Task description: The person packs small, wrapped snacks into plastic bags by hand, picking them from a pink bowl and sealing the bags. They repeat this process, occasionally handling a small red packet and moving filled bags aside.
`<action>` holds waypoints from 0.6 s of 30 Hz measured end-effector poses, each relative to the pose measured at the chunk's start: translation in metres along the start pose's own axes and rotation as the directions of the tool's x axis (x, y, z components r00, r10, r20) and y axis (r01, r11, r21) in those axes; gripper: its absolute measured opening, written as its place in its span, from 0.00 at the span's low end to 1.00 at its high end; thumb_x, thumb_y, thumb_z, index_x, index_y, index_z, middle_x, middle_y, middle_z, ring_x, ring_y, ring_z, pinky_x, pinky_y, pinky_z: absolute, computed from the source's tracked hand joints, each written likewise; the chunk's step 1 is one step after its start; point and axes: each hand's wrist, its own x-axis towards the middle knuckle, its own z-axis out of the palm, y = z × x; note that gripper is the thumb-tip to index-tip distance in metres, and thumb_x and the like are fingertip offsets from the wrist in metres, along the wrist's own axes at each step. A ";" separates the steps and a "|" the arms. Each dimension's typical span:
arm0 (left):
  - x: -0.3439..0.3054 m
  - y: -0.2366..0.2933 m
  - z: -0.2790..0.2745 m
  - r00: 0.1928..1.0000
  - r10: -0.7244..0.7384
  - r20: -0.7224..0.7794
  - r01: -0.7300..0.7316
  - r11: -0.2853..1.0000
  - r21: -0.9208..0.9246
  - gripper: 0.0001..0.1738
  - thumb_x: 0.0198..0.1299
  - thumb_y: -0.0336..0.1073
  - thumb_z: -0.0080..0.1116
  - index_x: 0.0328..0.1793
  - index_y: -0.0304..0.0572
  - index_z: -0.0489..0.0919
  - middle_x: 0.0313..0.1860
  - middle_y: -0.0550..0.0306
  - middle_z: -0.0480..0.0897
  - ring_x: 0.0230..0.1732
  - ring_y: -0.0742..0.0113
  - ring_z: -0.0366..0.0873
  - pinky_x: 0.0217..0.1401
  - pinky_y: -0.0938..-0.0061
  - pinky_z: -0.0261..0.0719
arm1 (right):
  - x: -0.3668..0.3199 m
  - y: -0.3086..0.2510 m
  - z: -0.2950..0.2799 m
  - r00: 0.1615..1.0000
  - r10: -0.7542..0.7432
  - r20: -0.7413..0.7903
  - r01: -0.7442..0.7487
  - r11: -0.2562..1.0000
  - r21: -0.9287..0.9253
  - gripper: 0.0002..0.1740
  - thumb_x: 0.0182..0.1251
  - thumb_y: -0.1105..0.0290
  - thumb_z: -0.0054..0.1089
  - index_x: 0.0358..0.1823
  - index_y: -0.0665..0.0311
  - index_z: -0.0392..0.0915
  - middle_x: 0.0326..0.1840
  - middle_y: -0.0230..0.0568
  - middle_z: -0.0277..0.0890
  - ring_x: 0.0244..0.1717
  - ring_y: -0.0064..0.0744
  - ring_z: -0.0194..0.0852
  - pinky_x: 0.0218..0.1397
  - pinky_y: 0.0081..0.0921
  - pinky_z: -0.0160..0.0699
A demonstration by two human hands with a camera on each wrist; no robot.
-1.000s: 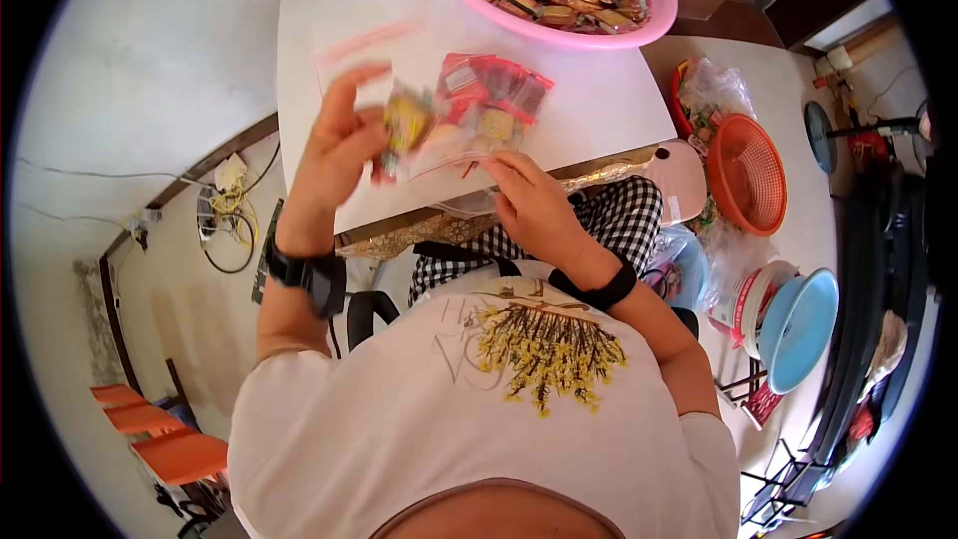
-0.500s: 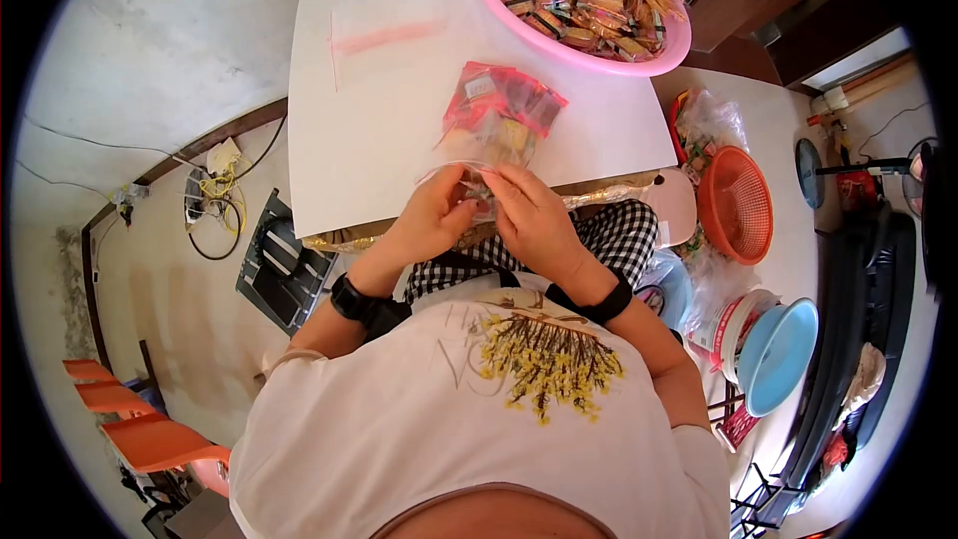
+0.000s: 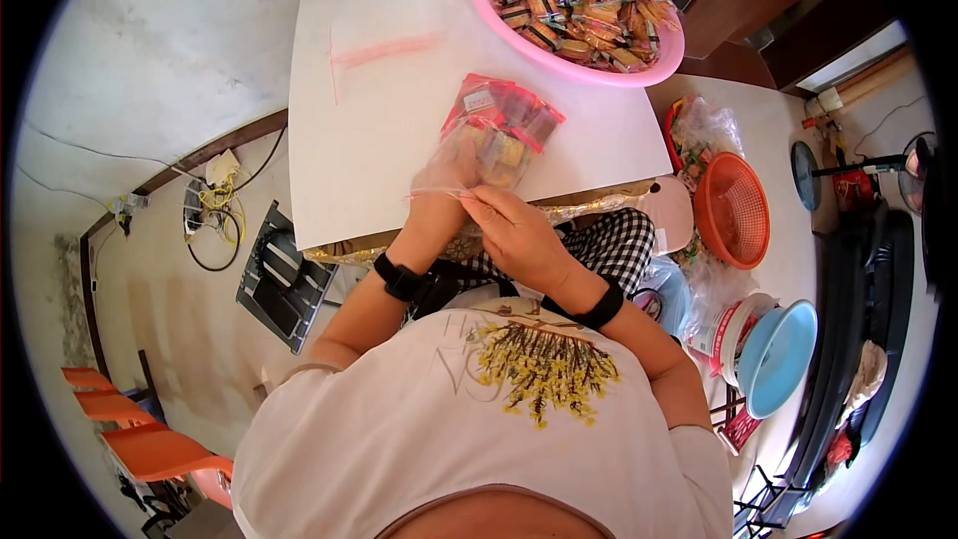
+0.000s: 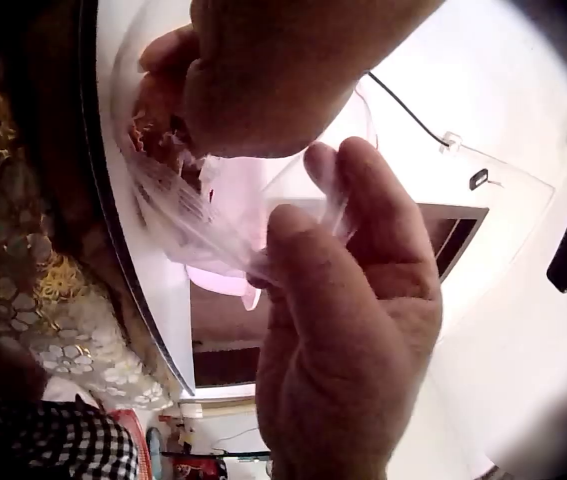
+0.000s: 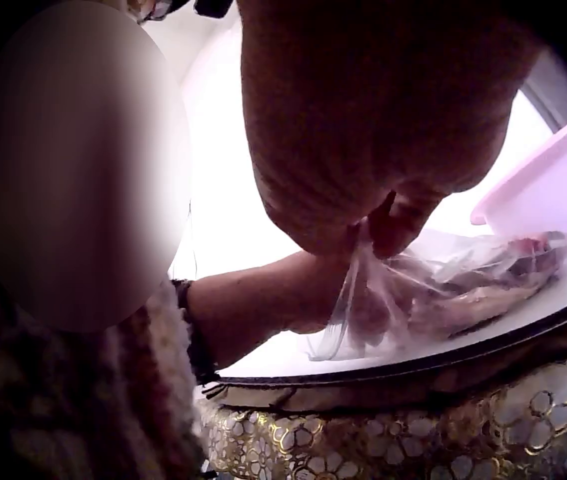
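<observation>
At the table's [image 3: 369, 140] near edge, the right hand [image 3: 519, 235] pinches the clear bag's [image 3: 461, 105] mouth; the left hand [image 3: 451, 172] is inside, its grip unclear. Probably light, limp and slippery, the bag calls for rim holds; packets [image 3: 512, 152] beyond may crush.

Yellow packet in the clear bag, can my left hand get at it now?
Probably yes: the left hand is inside the clear bag near the yellow packet, and the right hand pinches the bag's mouth.
</observation>
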 end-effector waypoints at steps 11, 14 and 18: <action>-0.022 0.014 -0.031 0.991 0.131 -0.010 -0.131 0.991 -0.038 0.12 0.56 0.37 0.57 0.46 0.45 0.77 0.34 0.50 0.81 0.38 0.50 0.81 0.35 0.59 0.79 | -0.003 -0.004 -0.013 0.993 0.005 0.115 0.002 0.998 -0.058 0.11 0.59 0.75 0.55 0.43 0.66 0.75 0.53 0.50 0.72 0.49 0.49 0.73 0.46 0.36 0.77; -0.058 0.002 -0.053 0.929 0.322 0.184 -0.336 0.940 0.052 0.06 0.53 0.32 0.58 0.38 0.46 0.80 0.35 0.54 0.79 0.36 0.53 0.79 0.32 0.61 0.77 | -0.008 -0.005 -0.017 0.984 -0.008 0.179 0.041 0.982 -0.182 0.10 0.56 0.73 0.57 0.41 0.64 0.75 0.55 0.48 0.71 0.49 0.46 0.72 0.44 0.36 0.77; -0.079 -0.013 -0.081 0.940 0.302 0.158 -0.323 0.937 0.131 0.11 0.50 0.32 0.58 0.42 0.47 0.80 0.33 0.60 0.74 0.33 0.60 0.74 0.32 0.65 0.74 | -0.013 0.000 -0.018 0.971 -0.097 0.219 0.172 0.918 -0.359 0.12 0.53 0.70 0.58 0.40 0.62 0.76 0.56 0.45 0.71 0.50 0.40 0.72 0.43 0.31 0.76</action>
